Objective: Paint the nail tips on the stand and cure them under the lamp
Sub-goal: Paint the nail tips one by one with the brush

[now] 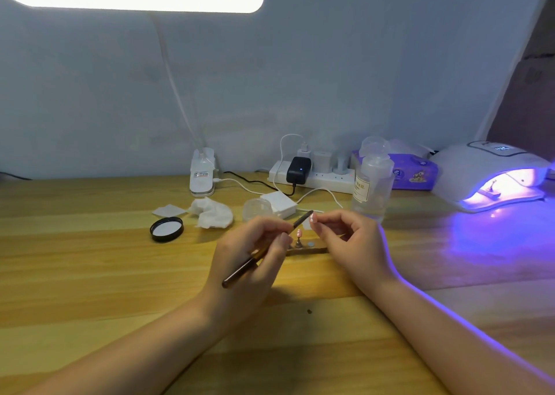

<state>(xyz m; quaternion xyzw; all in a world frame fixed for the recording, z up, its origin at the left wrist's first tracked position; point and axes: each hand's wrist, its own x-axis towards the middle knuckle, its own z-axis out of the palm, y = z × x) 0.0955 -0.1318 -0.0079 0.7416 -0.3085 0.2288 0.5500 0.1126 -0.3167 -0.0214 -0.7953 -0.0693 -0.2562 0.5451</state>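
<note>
Above the stand (303,246), left hand (255,250) grips the brush (264,252); right hand (345,235) apparently pinches its tip.

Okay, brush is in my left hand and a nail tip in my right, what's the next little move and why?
Probably stroke the brush tip over the nail tip: the left hand holds the brush angled up at it, and the right hand pinches the tip just beside the bristles.
</note>
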